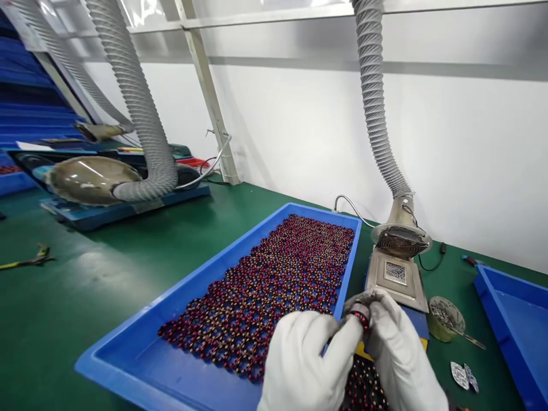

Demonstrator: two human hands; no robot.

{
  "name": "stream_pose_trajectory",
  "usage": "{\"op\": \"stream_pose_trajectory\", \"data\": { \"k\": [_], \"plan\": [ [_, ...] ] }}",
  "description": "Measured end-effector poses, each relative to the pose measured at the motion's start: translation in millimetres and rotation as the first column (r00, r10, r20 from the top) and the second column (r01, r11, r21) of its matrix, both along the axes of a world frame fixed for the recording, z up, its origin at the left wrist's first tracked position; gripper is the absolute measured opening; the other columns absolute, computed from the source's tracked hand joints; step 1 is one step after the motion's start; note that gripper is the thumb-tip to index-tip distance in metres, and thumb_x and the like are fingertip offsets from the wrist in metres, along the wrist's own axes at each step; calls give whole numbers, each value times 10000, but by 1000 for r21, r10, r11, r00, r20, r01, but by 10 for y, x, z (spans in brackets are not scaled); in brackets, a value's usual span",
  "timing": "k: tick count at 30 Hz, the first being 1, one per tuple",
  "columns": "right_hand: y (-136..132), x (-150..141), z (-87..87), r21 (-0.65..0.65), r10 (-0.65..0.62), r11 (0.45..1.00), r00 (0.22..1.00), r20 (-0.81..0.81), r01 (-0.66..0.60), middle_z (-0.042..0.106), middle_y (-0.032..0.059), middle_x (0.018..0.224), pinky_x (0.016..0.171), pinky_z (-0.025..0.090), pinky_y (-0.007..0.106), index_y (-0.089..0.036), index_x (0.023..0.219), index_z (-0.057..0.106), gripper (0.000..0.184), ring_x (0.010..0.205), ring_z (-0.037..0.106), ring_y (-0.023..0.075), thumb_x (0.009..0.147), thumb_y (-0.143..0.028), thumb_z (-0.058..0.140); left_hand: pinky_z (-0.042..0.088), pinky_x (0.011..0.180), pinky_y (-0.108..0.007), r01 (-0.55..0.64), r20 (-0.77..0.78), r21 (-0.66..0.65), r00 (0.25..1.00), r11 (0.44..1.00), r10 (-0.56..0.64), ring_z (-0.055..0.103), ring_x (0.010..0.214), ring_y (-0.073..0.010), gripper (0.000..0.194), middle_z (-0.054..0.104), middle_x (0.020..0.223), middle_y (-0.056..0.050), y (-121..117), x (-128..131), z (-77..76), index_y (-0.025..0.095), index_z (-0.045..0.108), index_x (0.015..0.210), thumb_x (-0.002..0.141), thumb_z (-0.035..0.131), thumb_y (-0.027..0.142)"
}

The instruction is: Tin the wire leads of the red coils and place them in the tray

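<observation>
My left hand (310, 357) and my right hand (396, 348), both in white gloves with darkened fingertips, meet at the right edge of a blue tray (128, 337). Between their fingertips they pinch a small ring-shaped coil (361, 314), dark with red winding; fingers partly cover it. Many similar red, black and copper-coloured coils (274, 285) lie in rows in the tray. Just beyond my hands stands a solder pot (396, 274) with a square silvery surface. More coils (363, 385) lie below and between my hands, partly hidden.
A grey extraction hose (377, 103) hangs over the pot. To the right are a round container (445, 319) with a thin tool across it, silvery scraps (464, 377) and another blue tray (522, 319). At left, a second hose (141, 114) ends in a hood (92, 180) on the green bench.
</observation>
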State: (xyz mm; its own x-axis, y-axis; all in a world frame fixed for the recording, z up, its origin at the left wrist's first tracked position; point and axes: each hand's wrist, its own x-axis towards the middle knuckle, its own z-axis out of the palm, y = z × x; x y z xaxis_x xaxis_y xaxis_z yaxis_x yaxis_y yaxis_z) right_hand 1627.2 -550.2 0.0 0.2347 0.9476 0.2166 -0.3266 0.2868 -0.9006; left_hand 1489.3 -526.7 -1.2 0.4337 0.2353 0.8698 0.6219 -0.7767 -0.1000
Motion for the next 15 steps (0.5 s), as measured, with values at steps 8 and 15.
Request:
{"op": "stream_pose_trajectory", "data": {
  "k": [8,15],
  "plan": [
    [178,135,-139,67,67,996,967,-247,-52,675,28,777,560,507,262,-197,644,660,228,582,613,144,530,-333,804,477,828,-385,259,188,-400,962,879,-198,504,1045,-242,567,497,1175,-117,215,197,86,185,380,1229,797,509,528],
    [99,85,-77,91,63,995,980,-190,-47,658,46,880,737,501,336,-241,866,631,358,820,621,209,581,-413,761,487,773,-348,408,222,-266,908,873,-356,569,919,-197,166,626,952,-40,263,242,194,233,526,989,864,475,330]
  ]
}}
